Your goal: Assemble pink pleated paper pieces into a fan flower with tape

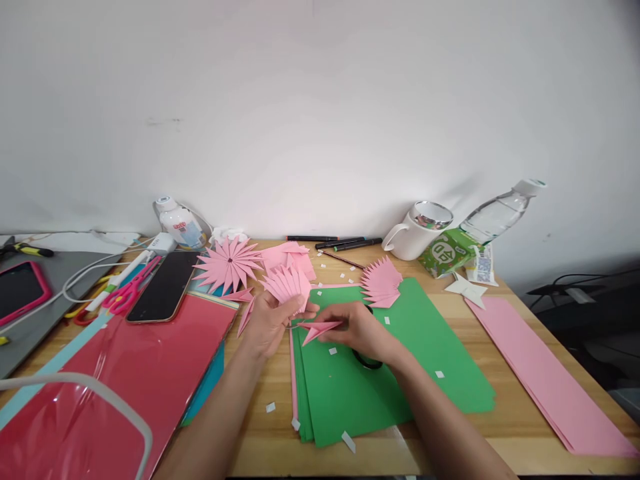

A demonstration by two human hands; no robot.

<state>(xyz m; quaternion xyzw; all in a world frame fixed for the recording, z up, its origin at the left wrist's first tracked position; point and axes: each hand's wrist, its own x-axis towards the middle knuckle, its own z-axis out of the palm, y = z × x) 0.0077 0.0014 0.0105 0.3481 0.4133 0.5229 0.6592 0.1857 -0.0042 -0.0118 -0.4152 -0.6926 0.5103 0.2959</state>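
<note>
My left hand (270,323) holds a fan of folded pink paper petals (287,285) upright, fingers closed round its base. A single folded pink petal (320,329) is pinched in my right hand (357,330), its tip pointing left at the fan. Both hands hover over the left part of a stack of green paper sheets (400,373). A finished pink paper flower (229,265) lies behind the left hand. Another fan of pink petals (381,282) rests on the green sheets behind the right hand. A black tape roll (367,363) lies partly hidden under my right wrist.
Red sheets (125,380) cover the table's left with a black phone (163,287) and pink scissors (127,291) on them. Long pink strips (545,373) lie at right. A white mug (417,231), a water bottle (495,215), pens (345,243) and a white bottle (177,223) stand along the wall.
</note>
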